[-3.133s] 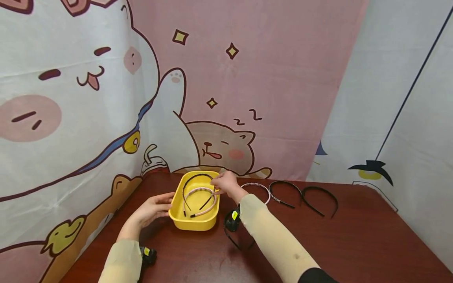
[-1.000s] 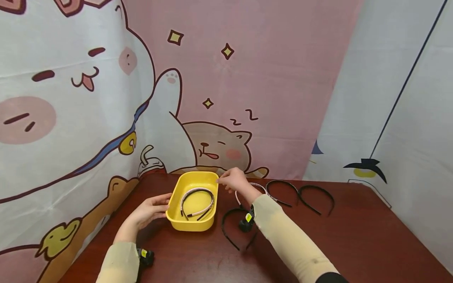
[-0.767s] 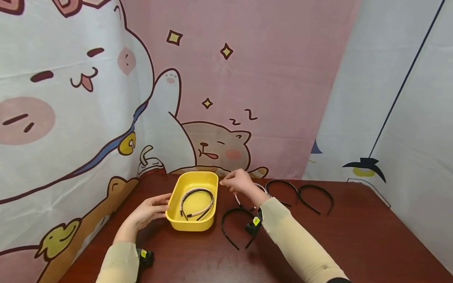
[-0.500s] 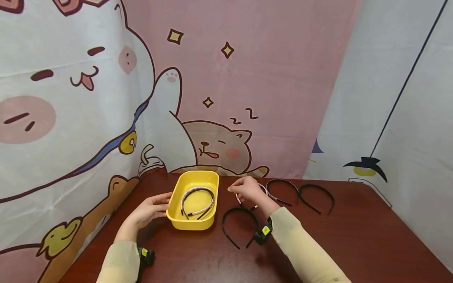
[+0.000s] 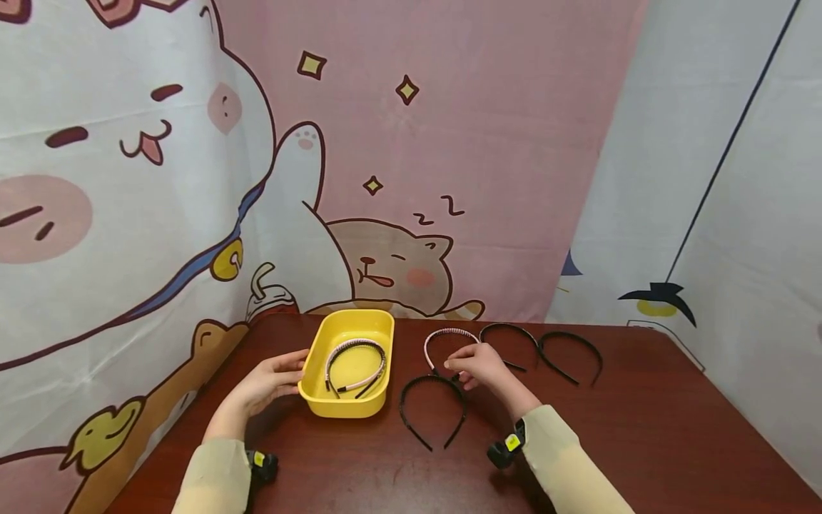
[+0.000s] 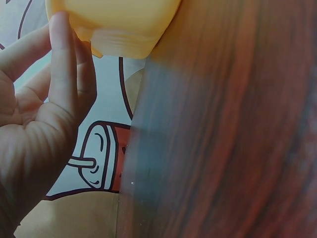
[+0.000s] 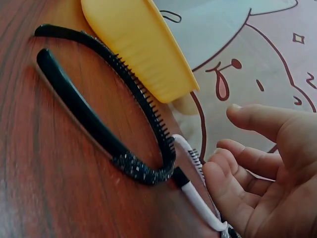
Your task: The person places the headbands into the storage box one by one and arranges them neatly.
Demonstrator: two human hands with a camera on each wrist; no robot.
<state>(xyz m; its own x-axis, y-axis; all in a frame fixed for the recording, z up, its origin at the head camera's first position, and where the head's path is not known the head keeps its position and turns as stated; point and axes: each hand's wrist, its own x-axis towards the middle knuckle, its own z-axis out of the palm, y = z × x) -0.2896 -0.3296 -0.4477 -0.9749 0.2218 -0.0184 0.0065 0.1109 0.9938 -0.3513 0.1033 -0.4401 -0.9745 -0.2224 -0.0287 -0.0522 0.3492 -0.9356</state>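
1. The yellow tray (image 5: 343, 408) stood on the brown table (image 5: 642, 428), with a pink headband (image 5: 354, 385) and a dark headband (image 5: 370, 387) lying overlapped inside it.
2. The left hand (image 5: 270, 382) was at the tray's left side, fingers mostly straight and loosely spread, their tips touching its wall.
3. The right hand (image 5: 483, 368) hung to the right of the tray — thumb and bent fingers parted, nothing gripped — just beside a second pink headband (image 7: 200, 204); whether a fingertip touched that band, I could not tell.
4. This second pink band lay to the right of the tray, its curve toward the backdrop (image 5: 501, 143).
5. A black headband with a speckled patch (image 7: 79, 104) also lay right of the tray, nearer the person, its curve close to the second pink band's ends.
6. Two more black headbands lay farther right of the tray — side by side.
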